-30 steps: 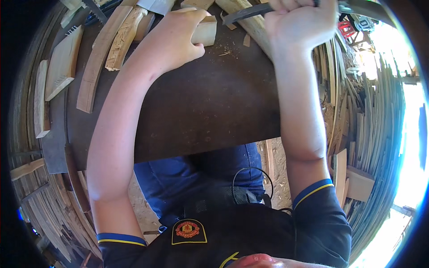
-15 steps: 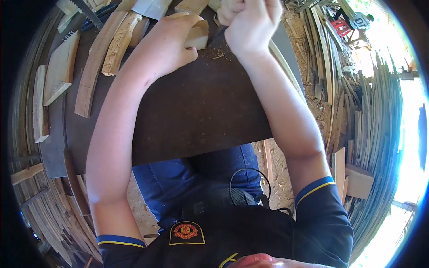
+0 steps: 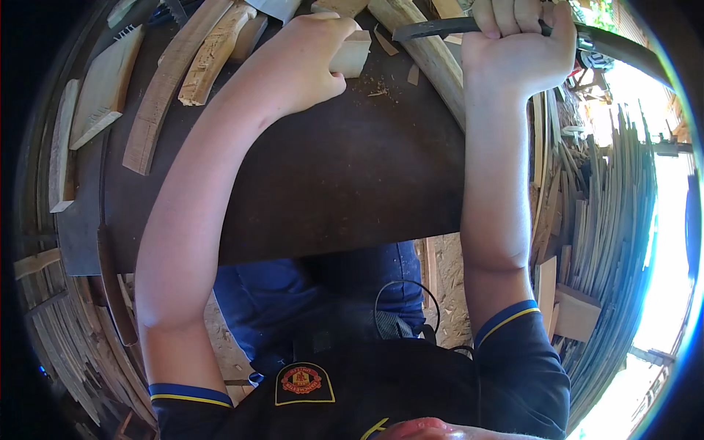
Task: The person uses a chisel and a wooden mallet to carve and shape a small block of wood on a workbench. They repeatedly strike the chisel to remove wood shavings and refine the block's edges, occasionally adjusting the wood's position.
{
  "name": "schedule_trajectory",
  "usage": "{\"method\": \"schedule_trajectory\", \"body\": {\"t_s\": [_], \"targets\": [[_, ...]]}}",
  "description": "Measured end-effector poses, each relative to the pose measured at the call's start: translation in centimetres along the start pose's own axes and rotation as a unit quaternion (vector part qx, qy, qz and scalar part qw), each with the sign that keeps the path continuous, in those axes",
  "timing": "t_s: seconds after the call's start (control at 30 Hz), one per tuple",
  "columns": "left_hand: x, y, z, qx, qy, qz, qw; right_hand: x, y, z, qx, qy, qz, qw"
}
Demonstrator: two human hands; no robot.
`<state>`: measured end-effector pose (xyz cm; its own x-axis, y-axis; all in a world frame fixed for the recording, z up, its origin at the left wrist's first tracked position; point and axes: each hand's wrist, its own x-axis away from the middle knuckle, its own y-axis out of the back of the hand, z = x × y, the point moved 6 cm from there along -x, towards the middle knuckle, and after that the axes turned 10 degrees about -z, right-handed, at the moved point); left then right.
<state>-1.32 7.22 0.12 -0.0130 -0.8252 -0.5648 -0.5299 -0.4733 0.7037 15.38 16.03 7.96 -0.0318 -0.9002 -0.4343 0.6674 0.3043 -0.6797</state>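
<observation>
At the counter's [image 3: 330,183] far edge, the left hand [image 3: 308,62] is clamped on a small wood block [image 3: 352,53], arm outstretched; the right hand [image 3: 517,48] grips a dark curved blade [image 3: 433,29] in a fist

I have one view only, from the head, looking steeply down and forward over the chest and both forearms, close above the dark bench [image 3: 330,169]; its fisheye rim bends the edges.

Top edge crops right hand [image 3: 517,51] fingers [image 3: 513,11].
</observation>
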Motion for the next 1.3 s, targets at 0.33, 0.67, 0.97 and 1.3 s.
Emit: {"method": "schedule_trajectory", "body": {"t_s": [0.33,0.67,0.97,1.3], "targets": [[-0.6,-0.1,-0.9,0.046,0.038,0.065,0.996,0.7,-0.3,1.8,0.013,0.024,0.038,0.999],[-0.8,0.1,-1.0,0.041,0.045,0.071,0.996,1.0,-0.4,1.1,0.034,-0.014,0.001,0.999],[-0.6,-0.3,-0.8,0.027,0.009,0.056,0.998,1.3,-1.3,1.3,-0.076,0.039,0.022,0.996],[-0.7,-0.1,-1.0,0.01,-0.015,0.035,0.999,0.9,-1.9,1.5,-0.021,0.062,0.088,0.994]]}}
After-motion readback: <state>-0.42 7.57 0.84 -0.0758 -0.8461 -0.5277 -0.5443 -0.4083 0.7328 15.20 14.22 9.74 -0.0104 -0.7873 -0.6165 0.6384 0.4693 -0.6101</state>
